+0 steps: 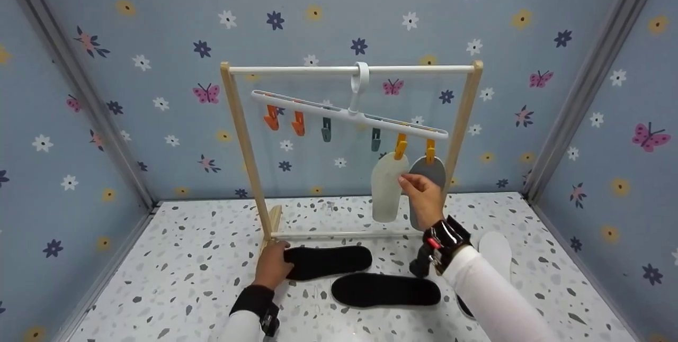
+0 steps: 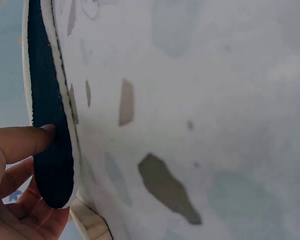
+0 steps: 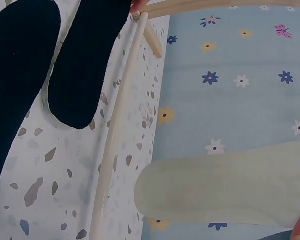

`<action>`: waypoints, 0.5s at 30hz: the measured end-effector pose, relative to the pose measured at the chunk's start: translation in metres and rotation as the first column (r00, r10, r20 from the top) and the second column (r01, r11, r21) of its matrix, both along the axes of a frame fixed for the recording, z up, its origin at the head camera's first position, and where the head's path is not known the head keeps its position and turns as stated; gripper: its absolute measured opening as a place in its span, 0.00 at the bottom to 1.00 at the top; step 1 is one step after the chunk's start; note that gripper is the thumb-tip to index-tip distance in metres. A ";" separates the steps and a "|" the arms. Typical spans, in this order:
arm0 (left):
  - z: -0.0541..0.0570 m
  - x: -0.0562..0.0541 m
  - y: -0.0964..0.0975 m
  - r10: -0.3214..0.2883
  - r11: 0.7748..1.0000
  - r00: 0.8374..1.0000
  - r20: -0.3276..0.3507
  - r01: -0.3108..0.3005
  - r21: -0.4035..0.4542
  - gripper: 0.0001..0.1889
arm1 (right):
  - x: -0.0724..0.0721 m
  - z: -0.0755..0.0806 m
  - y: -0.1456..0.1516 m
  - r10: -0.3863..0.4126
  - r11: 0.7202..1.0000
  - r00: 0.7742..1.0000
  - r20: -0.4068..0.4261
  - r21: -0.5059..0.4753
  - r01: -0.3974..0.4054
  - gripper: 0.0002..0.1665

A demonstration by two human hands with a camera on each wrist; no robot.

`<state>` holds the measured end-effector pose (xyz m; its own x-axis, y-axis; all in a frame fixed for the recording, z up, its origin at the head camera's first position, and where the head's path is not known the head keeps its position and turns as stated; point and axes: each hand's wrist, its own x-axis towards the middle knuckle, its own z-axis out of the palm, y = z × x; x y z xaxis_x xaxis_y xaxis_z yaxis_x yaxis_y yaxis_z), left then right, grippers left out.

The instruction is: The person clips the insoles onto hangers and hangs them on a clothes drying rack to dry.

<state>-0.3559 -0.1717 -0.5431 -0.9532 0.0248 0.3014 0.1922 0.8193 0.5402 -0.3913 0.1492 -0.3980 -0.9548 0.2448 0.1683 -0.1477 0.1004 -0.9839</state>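
My left hand [image 1: 273, 266] grips one end of a black insole [image 1: 331, 262] that lies on the speckled surface. In the left wrist view the thumb presses on the dark top of this insole [image 2: 51, 95], with fingers at its edge. My right hand [image 1: 425, 200] pinches the edge of a pale insole [image 1: 386, 191], which hangs from a yellow clip [image 1: 401, 147]. Partly behind that hand, a grey insole [image 1: 431, 170] hangs from another yellow clip [image 1: 430, 151]. Both clips are on a white hanger [image 1: 302, 104], which tilts down to the right.
A wooden rack [image 1: 241, 135] carries the hanger on its white top bar [image 1: 296, 70]. Orange and green clips hang along the hanger. A second black insole [image 1: 386, 290] lies in front. A white insole [image 1: 496, 254] lies at right, partly behind my right sleeve. Patterned walls surround the surface.
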 end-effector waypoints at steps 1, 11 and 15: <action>0.001 0.000 0.000 -0.008 1.000 1.000 0.003 0.008 0.012 0.21 | 0.000 0.000 -0.001 -0.001 1.000 1.000 -0.002 0.002 0.001 0.17; 0.007 0.010 -0.010 -0.102 0.989 0.995 0.024 0.099 0.107 0.23 | 0.003 -0.002 -0.007 0.010 0.998 0.996 -0.087 -0.062 -0.016 0.15; 0.005 0.014 -0.016 -0.122 0.981 0.992 0.013 0.119 0.153 0.24 | 0.005 -0.002 -0.007 0.014 0.999 0.998 -0.059 -0.042 -0.016 0.16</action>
<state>-0.3415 -0.1875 -0.5380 -0.9525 0.0958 0.2891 0.2711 0.6993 0.6615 -0.3868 0.1420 -0.4005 -0.9474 0.2383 0.2136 -0.2061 0.0563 -0.9769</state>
